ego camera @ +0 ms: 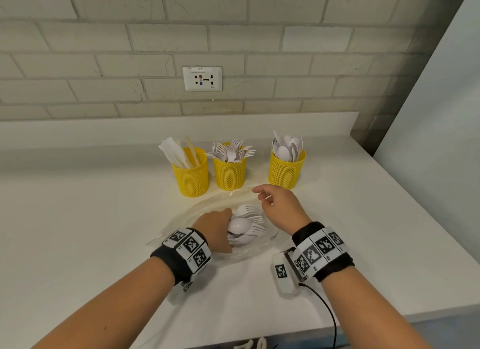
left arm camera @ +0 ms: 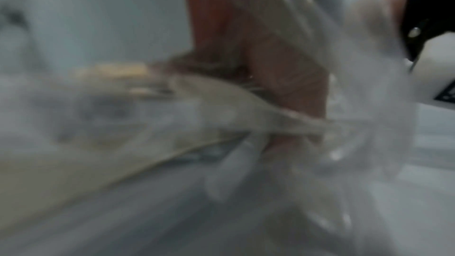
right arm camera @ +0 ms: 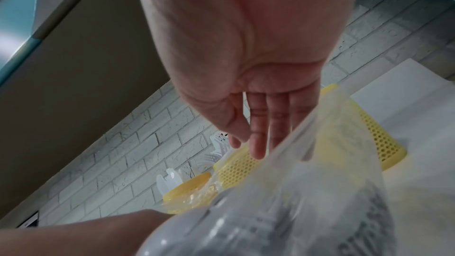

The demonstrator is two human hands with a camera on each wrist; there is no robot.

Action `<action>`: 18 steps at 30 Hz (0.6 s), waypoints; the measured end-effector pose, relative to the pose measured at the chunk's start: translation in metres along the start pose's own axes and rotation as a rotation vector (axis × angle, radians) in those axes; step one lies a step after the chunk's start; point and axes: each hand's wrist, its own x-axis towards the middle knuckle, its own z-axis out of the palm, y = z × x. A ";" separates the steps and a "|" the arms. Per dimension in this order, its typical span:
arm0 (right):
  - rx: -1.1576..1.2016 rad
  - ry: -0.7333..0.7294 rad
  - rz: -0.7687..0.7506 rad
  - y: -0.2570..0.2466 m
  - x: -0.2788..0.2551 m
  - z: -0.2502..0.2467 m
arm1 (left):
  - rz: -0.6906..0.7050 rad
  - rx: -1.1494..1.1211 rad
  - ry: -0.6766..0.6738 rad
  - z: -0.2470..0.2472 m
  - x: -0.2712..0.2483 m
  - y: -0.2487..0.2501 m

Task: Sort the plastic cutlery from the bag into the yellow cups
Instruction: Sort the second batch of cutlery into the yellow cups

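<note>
Three yellow mesh cups stand in a row: the left cup [ego camera: 192, 177] holds knives, the middle cup [ego camera: 230, 173] forks, the right cup [ego camera: 285, 172] spoons. In front of them a clear plastic bag [ego camera: 192, 213] lies on the counter with a bundle of white forks and spoons [ego camera: 246, 225] in it. My left hand [ego camera: 219, 225] grips that bundle by the handles; the left wrist view is blurred but shows fingers [left arm camera: 275, 89] curled round cutlery [left arm camera: 221, 116]. My right hand [ego camera: 262, 198] hovers just above the bag's far side, fingers [right arm camera: 258, 133] straight and relaxed, holding nothing.
The white counter [ego camera: 91, 231] runs to a brick wall with a socket plate [ego camera: 202, 78]. A white panel [ego camera: 441, 114] bounds the right side. The counter's front edge [ego camera: 337, 320] is near my forearms, and a black cable [ego camera: 327, 309] hangs from my right wrist.
</note>
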 end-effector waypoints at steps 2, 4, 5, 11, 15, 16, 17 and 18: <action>-0.029 -0.016 0.026 0.001 0.001 0.001 | 0.005 -0.017 0.002 -0.001 -0.002 -0.001; -0.093 -0.062 0.056 0.002 0.001 0.000 | 0.011 -0.038 0.017 -0.003 -0.004 -0.004; -0.128 -0.089 0.072 0.002 0.001 0.000 | 0.014 -0.060 0.032 -0.006 -0.006 -0.006; -0.272 -0.186 0.126 0.008 0.001 0.003 | 0.126 -0.298 0.183 -0.031 -0.024 -0.016; -0.201 -0.137 0.089 0.007 0.003 0.004 | 0.237 -0.378 0.140 -0.042 -0.032 -0.022; -0.150 -0.090 0.062 0.007 0.005 0.003 | 0.253 -0.379 0.120 -0.042 -0.033 -0.023; -0.092 -0.038 0.032 0.006 0.007 0.001 | 0.265 -0.392 0.111 -0.041 -0.034 -0.024; -0.048 0.003 0.008 0.004 0.008 -0.001 | 0.270 -0.432 0.118 -0.041 -0.035 -0.026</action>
